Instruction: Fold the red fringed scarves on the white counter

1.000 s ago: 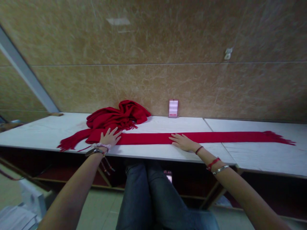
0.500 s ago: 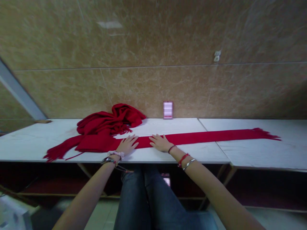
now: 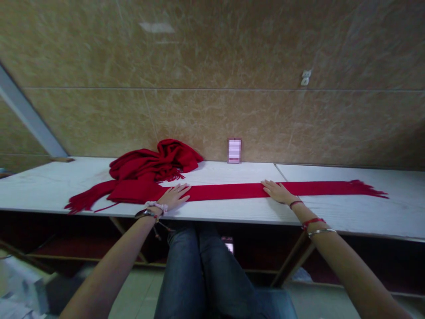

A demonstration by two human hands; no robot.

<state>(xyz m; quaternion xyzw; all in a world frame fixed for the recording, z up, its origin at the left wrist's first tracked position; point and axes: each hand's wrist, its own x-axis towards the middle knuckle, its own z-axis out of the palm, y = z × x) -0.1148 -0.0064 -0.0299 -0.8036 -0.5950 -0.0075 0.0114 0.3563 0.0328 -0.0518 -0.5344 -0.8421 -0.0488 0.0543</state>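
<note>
A long red scarf [image 3: 229, 191] lies stretched flat along the white table [image 3: 232, 210], its fringed end at the right [image 3: 368, 189]. My left hand [image 3: 174, 196] rests flat on the scarf near its left part, fingers spread and open. My right hand [image 3: 278, 191] lies flat on the scarf further right, fingers out, palm down. A heap of more red scarves [image 3: 154, 166] sits behind my left hand, with a fringed end [image 3: 83, 201] trailing to the left.
A small blurred card [image 3: 234, 151] stands against the marble wall [image 3: 212, 79] at the table's back. A second table top [image 3: 381, 208] joins on the right. My legs in jeans [image 3: 212, 274] are under the table. A shelf runs below the table top.
My right hand has slid to the right along the scarf, away from my left hand. My left hand has stayed on the scarf in about the same place.
</note>
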